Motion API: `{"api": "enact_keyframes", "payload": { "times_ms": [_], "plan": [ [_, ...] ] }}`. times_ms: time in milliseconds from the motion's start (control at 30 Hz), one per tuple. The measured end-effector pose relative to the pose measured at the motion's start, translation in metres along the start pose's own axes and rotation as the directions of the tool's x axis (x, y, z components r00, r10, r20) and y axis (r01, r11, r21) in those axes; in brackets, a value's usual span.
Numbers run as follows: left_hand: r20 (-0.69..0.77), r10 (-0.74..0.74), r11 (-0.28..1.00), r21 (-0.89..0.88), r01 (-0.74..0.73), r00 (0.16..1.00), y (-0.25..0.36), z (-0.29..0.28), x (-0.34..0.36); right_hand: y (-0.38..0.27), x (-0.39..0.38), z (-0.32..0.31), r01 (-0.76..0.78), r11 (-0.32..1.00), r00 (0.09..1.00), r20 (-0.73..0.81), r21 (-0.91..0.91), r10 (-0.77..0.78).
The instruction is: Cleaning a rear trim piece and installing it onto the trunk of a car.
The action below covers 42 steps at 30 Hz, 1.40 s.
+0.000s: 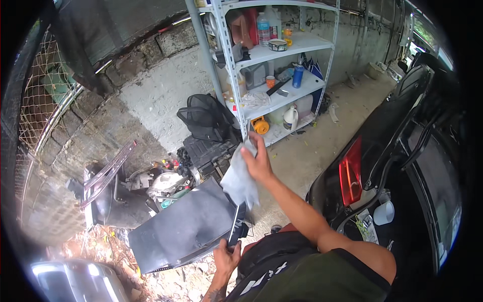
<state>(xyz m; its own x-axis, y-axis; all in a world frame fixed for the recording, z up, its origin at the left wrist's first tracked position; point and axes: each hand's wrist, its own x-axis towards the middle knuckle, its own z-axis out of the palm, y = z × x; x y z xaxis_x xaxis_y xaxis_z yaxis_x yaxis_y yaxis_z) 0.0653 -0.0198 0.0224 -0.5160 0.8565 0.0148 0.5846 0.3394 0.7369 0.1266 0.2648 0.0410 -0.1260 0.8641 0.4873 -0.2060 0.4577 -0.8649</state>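
Note:
My right hand (257, 160) is raised at mid-picture, its fingers closed on the top of a pale grey cloth (238, 176) that hangs down. Below it, my left hand (227, 255) grips the lower end of a long, narrow black piece (236, 224) with a light edge; its exact kind is unclear. The cloth's lower edge reaches the upper end of this piece, and I cannot tell whether they touch. Just left of both hands lies a large dark grey flat panel (176, 229) with a dull, dusty surface.
A white metal shelf (297, 98) with bottles and cans stands ahead. Beside it, a black backpack (205, 118) rests on a dark crate. Loose car parts (168, 183) lie by the wall. At right is a black car (372, 146) with its rear open, a white cup (384, 213) inside.

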Motion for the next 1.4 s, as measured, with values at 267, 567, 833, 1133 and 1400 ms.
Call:
{"api": "enact_keyframes", "payload": {
  "times_ms": [267,567,833,1133,1400],
  "plan": [
    [0.04,-0.04,0.999,0.003,0.04,0.998,-0.009,0.005,-0.024,0.01,0.053,-0.034,0.023,0.892,0.993,-0.094,-0.452,-0.073],
    [0.034,-0.189,0.978,-0.083,0.191,0.981,-0.025,-0.022,-0.053,0.099,0.089,-0.072,-0.076,0.808,0.995,-0.091,-0.584,0.028],
    [-0.216,-0.201,0.829,-0.558,0.049,0.955,-0.018,-0.082,-0.006,0.05,0.036,-0.02,-0.413,0.901,0.889,0.276,0.137,0.365],
    [-0.533,-0.188,0.516,-0.768,-0.379,0.825,-0.01,-0.136,0.048,-0.006,-0.082,0.015,-0.789,0.614,0.393,0.798,0.037,0.457],
    [-0.569,-0.185,0.49,-0.76,-0.426,0.802,0.024,-0.118,0.079,-0.165,-0.022,0.106,0.391,0.826,0.634,0.531,0.406,-0.561]
  ]
}}
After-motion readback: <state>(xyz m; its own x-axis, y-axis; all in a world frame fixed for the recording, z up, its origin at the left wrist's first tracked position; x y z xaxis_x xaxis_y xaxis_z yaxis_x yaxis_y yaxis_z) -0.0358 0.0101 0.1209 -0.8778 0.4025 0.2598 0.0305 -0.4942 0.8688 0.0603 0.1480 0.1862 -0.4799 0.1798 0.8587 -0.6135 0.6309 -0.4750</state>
